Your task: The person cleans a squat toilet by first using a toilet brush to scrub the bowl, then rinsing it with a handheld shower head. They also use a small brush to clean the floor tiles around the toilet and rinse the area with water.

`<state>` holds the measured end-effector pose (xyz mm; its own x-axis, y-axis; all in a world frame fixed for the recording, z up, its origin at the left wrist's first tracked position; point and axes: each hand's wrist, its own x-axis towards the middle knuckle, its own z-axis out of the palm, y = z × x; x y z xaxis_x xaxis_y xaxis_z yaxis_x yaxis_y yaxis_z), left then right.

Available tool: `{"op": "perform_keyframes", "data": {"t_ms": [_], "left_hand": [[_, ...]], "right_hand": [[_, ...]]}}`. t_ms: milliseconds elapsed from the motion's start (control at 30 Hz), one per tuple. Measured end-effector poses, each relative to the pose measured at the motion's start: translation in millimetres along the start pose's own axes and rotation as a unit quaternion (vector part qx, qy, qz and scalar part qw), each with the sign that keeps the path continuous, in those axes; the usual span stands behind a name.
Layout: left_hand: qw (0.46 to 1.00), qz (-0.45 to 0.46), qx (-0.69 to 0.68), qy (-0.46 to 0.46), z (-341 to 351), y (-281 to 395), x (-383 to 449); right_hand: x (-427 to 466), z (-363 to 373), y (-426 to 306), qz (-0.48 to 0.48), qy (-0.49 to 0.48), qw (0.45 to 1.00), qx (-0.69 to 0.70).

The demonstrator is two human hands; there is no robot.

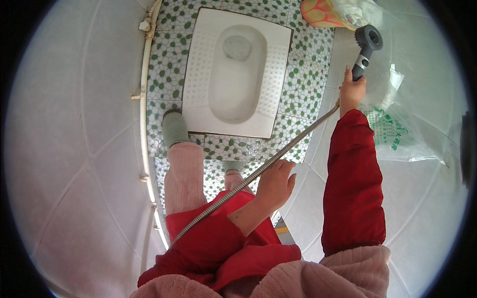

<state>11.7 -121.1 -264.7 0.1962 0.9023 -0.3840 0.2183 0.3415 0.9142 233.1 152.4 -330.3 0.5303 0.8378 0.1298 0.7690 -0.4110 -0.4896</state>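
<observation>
My right hand (353, 91) is closed around the handle of a dark grey hand shower (369, 41) with a silver band, held out at the upper right. From below that hand a ribbed metal shower hose (298, 138) slants down to the left, across my red sleeve. My left hand (274, 184) is beside the hose at the middle, its thumb apart from the fingers and nothing visible between them. In front of me a white ceramic squat toilet (197, 74) is set in the floor; some water (237, 47) shows at the far end of its bowl.
Green-and-white pebble-patterned tiles (305, 85) surround the toilet. A pale pipe (143, 85) with a valve (144, 26) runs along the left wall. A patterned bin (322, 13) with a plastic liner stands at the upper right. A clear plastic bag (406, 145) bearing green writing hangs by the right wall.
</observation>
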Motion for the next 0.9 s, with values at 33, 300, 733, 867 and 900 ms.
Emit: {"op": "perform_keyframes", "data": {"t_ms": [33,300,733,867,900], "left_hand": [[1.0,-0.006,-0.014,-0.008,0,1,1],[1.0,-0.009,0.005,-0.009,-3,3,0],[0.992,-0.093,-0.042,-0.075,-12,-1,-7],[0.988,-0.107,0.019,-0.113,-21,2,-11],[0.977,-0.12,-0.01,-0.173,-22,-2,-13]], "right_hand": [[5,-2,1,-0.014,-0.011,0.999,-0.036],[1,-18,10,0.011,-0.123,0.991,-0.044],[-34,-46,32,0.079,-0.196,0.977,-0.024],[-60,-50,47,0.094,-0.212,0.972,-0.039],[-68,-49,51,0.093,-0.216,0.971,-0.05]]}}
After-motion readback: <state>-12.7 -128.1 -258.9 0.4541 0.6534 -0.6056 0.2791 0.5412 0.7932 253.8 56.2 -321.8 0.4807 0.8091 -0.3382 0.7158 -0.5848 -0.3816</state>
